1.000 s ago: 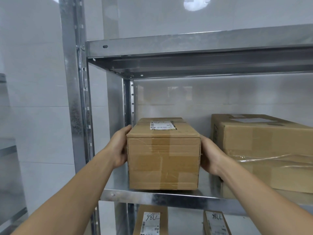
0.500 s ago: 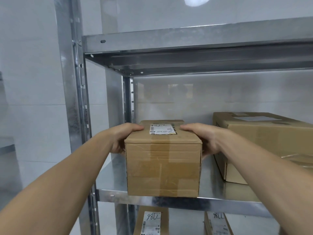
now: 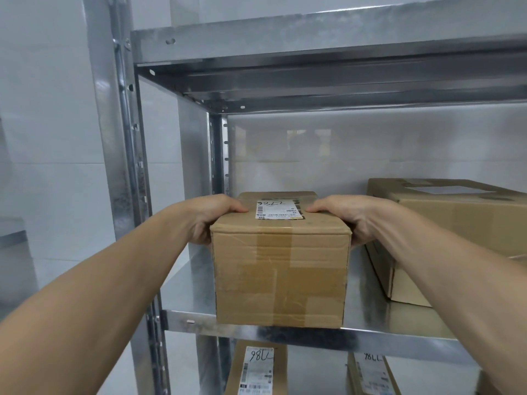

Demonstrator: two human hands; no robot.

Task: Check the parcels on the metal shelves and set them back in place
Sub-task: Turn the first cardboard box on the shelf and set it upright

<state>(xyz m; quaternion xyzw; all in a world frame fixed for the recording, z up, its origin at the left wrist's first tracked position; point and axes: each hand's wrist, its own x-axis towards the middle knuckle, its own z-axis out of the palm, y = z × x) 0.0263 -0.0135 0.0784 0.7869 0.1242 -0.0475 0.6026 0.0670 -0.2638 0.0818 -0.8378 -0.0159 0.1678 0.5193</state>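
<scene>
A small taped cardboard parcel (image 3: 281, 275) with a white shipping label on top sits at the front edge of a metal shelf (image 3: 285, 336). My left hand (image 3: 212, 215) grips its upper left edge, fingers curled over the top and thumb down the side. My right hand (image 3: 350, 216) grips the upper right edge the same way. The parcel's front face slightly overhangs the shelf lip.
A larger cardboard box (image 3: 456, 232) lies on the same shelf to the right. Below, two labelled parcels (image 3: 258, 369) (image 3: 370, 374) stand on the lower shelf. A steel upright (image 3: 125, 166) rises at the left and another shelf (image 3: 313, 38) hangs overhead.
My hands moved from the parcel's sides up onto its top edges. The parcel has come forward to the shelf's front lip.
</scene>
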